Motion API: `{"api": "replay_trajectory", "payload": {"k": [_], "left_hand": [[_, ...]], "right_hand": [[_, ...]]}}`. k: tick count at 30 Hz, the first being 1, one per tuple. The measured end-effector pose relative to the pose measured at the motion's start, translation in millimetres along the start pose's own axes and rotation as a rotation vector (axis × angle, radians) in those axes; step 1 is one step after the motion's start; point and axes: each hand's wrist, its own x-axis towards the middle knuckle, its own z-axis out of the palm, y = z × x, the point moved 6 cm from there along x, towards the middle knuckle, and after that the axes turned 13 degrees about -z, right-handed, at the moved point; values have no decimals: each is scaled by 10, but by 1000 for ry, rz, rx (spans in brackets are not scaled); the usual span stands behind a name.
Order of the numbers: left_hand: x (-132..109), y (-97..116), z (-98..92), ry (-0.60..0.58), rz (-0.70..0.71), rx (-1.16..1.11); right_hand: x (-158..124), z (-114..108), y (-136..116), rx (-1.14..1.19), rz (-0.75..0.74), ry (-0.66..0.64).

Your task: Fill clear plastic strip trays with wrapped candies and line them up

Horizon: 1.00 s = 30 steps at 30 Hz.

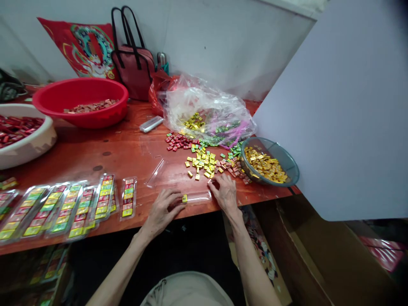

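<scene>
Near the table's front edge lies a narrow clear plastic tray [199, 197], with one small yellow-wrapped piece [184, 198] at its left end. My left hand [164, 208] closes its thumb and fingers about that end of the tray. Over the tray's right end, my right hand [224, 191] pinches a small reddish piece [209, 182], partly covered by the fingertips. Just beyond are loose yellow pieces [205, 161], brown-red pieces [231, 166], red pieces [178, 141] and green pieces [236, 149].
Several filled clear packs [128, 197] lie at the left. Behind them stand a white basin [38, 142] and a red basin [83, 121]. A grey-green bowl [291, 163] of gold pieces sits at right, near a pale panel [344, 119]. A clear bag [204, 97] lies at the back.
</scene>
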Motion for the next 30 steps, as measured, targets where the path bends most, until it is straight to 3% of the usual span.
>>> {"api": "replay_trajectory", "payload": {"k": [13, 21, 26, 30], "left_hand": [[-1, 5, -15, 4, 4, -11], [12, 15, -14, 11, -10, -5], [7, 13, -17, 4, -15, -12], [3, 3, -13, 7, -19, -24]], "right_hand": [[77, 101, -9, 139, -48, -18], [119, 80, -42, 136, 26, -7], [24, -71, -352, 280, -28, 7], [-131, 2, -743, 296, -172, -81]]}}
